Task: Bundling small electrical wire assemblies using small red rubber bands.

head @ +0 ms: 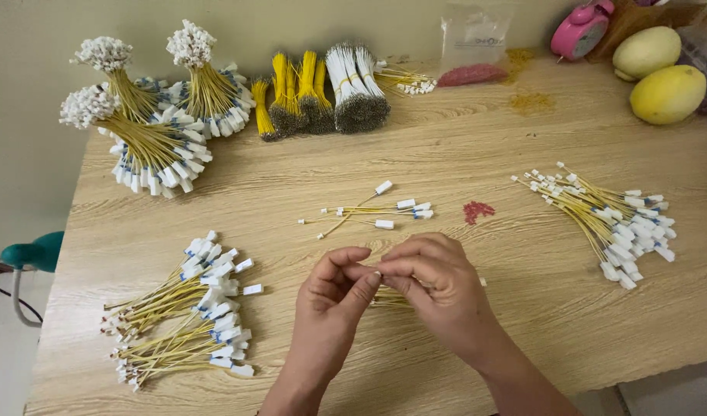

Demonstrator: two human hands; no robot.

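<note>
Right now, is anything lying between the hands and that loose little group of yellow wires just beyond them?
Nothing visible. The left hand and right hand pinch a small piece together, and only bare table separates them from the loose wires.

I have a single head-worn view. It looks steeply down and forward over the wooden table (461, 154) from the near edge, close above the hands, and faces the wall (292, 23) behind. The frame covers nearly the whole tabletop.
</note>
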